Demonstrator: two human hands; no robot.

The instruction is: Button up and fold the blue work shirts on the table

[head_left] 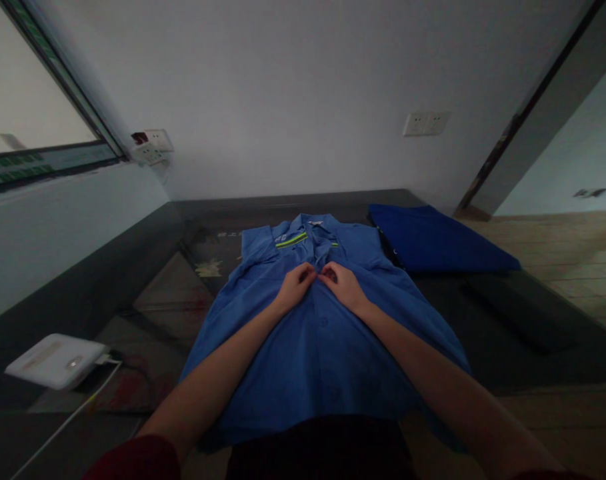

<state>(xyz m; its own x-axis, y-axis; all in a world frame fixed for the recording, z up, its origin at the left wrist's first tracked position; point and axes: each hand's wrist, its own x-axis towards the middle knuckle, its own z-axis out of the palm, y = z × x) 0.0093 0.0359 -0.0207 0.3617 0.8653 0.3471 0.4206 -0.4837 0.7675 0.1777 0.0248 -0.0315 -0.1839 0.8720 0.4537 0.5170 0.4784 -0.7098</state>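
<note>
A blue short-sleeved work shirt (287, 353) lies front side up on the dark tabletop, its collar at the far end and yellow-green stripes across the chest. Both of my hands meet at its front placket, around the middle of the chest. My left hand (299, 280) pinches the cloth at the placket from the left. Close beside it, my right hand (341, 283) pinches the placket from the right, fingertips nearly touching the left ones. Whether a button sits between the fingers is hidden. Below the hands, the lower placket lies closed, with a button (323, 321) showing.
A folded dark blue cloth (433, 237) rests at the right rear of the table (483, 320). On the left sits a white power bank (57, 360) with a white cable (67, 420) running toward me. Wall sockets (425, 123) are on the wall behind.
</note>
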